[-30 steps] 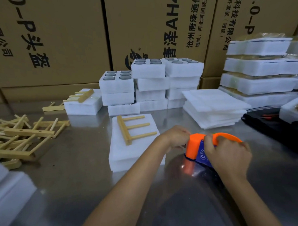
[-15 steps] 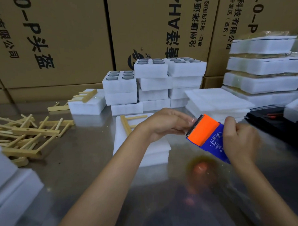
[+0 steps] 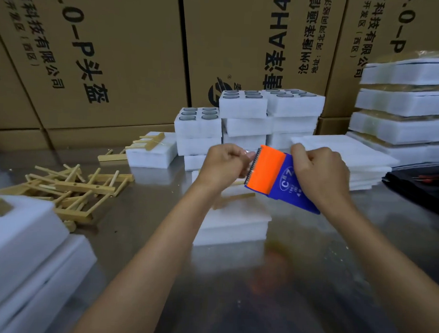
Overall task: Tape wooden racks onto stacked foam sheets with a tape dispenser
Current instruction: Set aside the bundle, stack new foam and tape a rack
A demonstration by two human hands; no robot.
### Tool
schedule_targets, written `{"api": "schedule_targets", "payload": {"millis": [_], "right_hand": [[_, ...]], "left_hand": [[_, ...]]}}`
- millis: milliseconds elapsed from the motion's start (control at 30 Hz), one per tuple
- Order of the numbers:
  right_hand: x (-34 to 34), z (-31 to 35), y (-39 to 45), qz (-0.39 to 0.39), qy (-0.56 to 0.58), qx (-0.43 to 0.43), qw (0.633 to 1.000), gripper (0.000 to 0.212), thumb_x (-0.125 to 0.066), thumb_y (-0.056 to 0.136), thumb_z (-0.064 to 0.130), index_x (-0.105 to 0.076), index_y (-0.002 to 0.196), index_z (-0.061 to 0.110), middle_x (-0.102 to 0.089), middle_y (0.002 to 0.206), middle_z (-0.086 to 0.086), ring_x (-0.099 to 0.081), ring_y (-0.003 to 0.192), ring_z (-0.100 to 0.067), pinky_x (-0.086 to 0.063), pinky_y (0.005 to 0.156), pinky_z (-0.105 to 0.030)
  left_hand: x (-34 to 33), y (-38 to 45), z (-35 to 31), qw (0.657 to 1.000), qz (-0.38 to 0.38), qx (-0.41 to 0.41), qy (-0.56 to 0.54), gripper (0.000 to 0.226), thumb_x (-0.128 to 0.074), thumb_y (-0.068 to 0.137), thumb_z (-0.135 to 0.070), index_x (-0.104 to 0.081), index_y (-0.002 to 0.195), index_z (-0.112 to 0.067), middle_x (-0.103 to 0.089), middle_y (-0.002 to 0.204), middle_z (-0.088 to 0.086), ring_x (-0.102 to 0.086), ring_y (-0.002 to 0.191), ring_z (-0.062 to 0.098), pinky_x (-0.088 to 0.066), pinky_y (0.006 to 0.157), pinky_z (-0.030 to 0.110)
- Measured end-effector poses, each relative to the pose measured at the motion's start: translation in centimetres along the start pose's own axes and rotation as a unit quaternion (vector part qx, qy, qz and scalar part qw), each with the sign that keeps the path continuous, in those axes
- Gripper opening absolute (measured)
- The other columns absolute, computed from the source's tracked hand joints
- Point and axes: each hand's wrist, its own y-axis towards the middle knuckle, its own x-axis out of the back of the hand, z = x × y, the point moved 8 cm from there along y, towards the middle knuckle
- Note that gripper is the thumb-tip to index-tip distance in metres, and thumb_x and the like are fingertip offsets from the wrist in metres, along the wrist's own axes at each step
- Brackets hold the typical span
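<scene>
Tape dispenser raised over foam stack, gripped by right hand, left hand pinching clear tape end at serrated blade; likely light, rigid, best held behind teeth.

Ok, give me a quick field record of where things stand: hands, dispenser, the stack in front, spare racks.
left hand: pinching the clear tape end at the dispenser's toothed edge
right hand: gripping the tape dispenser, held in the air
foam stack: on the steel table, below the hands
wooden rack: lying on the foam stack, mostly hidden by the left arm
loose racks: piled at left
</scene>
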Motion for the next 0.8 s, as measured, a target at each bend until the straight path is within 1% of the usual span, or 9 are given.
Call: {"api": "schedule_targets", "payload": {"millis": [100, 233, 367, 433, 467, 533, 600, 700, 800], "right_hand": [[-1.3, 1.9, 2.5, 0.035, 0.011, 0.02, 0.999, 0.057, -0.032, 0.084, 0.055, -0.048, 0.049, 0.013, -0.055, 0.05, -0.003, -0.056, 0.054, -0.019, -0.037, 0.053, -0.031], [-1.7, 2.3, 5.3, 0.049, -0.073, 0.053, 0.995, 0.06, -0.03, 0.084, 0.057, -0.058, 0.055, 0.012, -0.059, 0.059, -0.003, -0.054, 0.061, -0.02, -0.037, 0.057, -0.033], [-2.8, 0.6, 6.9, 0.099, -0.188, 0.085, 0.974, 0.067, -0.02, 0.081, 0.062, -0.064, 0.066, 0.013, -0.059, 0.066, -0.004, -0.05, 0.062, -0.019, -0.033, 0.056, -0.032], [-4.0, 0.3, 7.8, 0.13, -0.214, 0.099, 0.963, 0.067, -0.018, 0.081, 0.063, -0.064, 0.071, 0.014, -0.058, 0.067, -0.002, -0.049, 0.062, -0.016, -0.029, 0.054, -0.03], [-4.8, 0.1, 8.2, 0.151, -0.229, 0.106, 0.956, 0.065, -0.019, 0.082, 0.064, -0.063, 0.075, 0.017, -0.057, 0.069, -0.001, -0.048, 0.063, -0.014, -0.027, 0.053, -0.029], [-6.3, -0.8, 8.9, 0.196, -0.241, 0.102, 0.945, 0.057, -0.024, 0.089, 0.066, -0.059, 0.078, 0.022, -0.056, 0.071, 0.003, -0.048, 0.064, -0.011, -0.026, 0.053, -0.028], [-7.6, -1.6, 9.3, 0.238, -0.237, 0.086, 0.938, 0.053, -0.027, 0.092, 0.066, -0.057, 0.079, 0.024, -0.056, 0.072, 0.004, -0.05, 0.066, -0.012, -0.028, 0.054, -0.029], [-8.4, -2.5, 10.1, 0.263, -0.257, 0.088, 0.926, 0.056, -0.026, 0.088, 0.071, -0.057, 0.078, 0.025, -0.055, 0.074, 0.004, -0.051, 0.067, -0.012, -0.028, 0.054, -0.029], [-8.3, -3.1, 11.1, 0.256, -0.273, 0.087, 0.923, 0.06, -0.026, 0.084, 0.075, -0.056, 0.075, 0.024, -0.056, 0.074, 0.002, -0.053, 0.068, -0.015, -0.029, 0.054, -0.029]], "left_hand": [[3.3, 0.4, -2.0, 0.99, -0.101, -0.06, 0.079, 0.021, -0.068, 0.091, -0.016, -0.059, 0.072, -0.015, -0.063, 0.068, 0.004, -0.059, 0.064, 0.019, -0.052, 0.072, 0.034], [10.8, 0.5, -4.0, 0.964, -0.236, -0.091, 0.084, 0.02, -0.069, 0.091, -0.018, -0.061, 0.073, -0.019, -0.063, 0.068, -0.005, -0.056, 0.058, 0.011, -0.045, 0.056, 0.016], [16.1, 0.2, -2.2, 0.952, -0.284, -0.055, 0.103, 0.022, -0.071, 0.089, -0.022, -0.063, 0.069, -0.02, -0.063, 0.064, 0.002, -0.055, 0.056, 0.013, -0.049, 0.067, 0.024], [16.9, -0.1, 0.2, 0.951, -0.297, -0.018, 0.085, 0.022, -0.071, 0.09, -0.021, -0.063, 0.07, -0.017, -0.061, 0.065, 0.004, -0.055, 0.056, 0.013, -0.051, 0.066, 0.025], [17.1, -0.1, 1.5, 0.955, -0.293, 0.003, 0.046, 0.021, -0.07, 0.09, -0.018, -0.062, 0.071, -0.015, -0.059, 0.065, 0.004, -0.054, 0.055, 0.012, -0.053, 0.061, 0.024], [17.0, 0.3, 4.6, 0.96, -0.243, 0.077, -0.115, 0.015, -0.067, 0.092, -0.011, -0.061, 0.078, -0.009, -0.056, 0.065, 0.004, -0.055, 0.053, 0.01, -0.054, 0.052, 0.021], [16.0, 0.5, 6.9, 0.936, -0.166, 0.15, -0.271, 0.008, -0.063, 0.092, -0.006, -0.06, 0.085, -0.007, -0.056, 0.062, 0.003, -0.056, 0.049, 0.008, -0.054, 0.051, 0.021], [15.1, 0.6, 8.2, 0.926, -0.107, 0.189, -0.31, 0.007, -0.066, 0.088, -0.009, -0.06, 0.087, -0.008, -0.056, 0.062, 0.003, -0.058, 0.05, 0.009, -0.056, 0.055, 0.024], [14.8, 0.5, 7.9, 0.947, -0.083, 0.164, -0.264, 0.019, -0.077, 0.074, -0.018, -0.063, 0.084, -0.01, -0.055, 0.064, 0.0, -0.057, 0.054, 0.008, -0.057, 0.059, 0.024]]}}
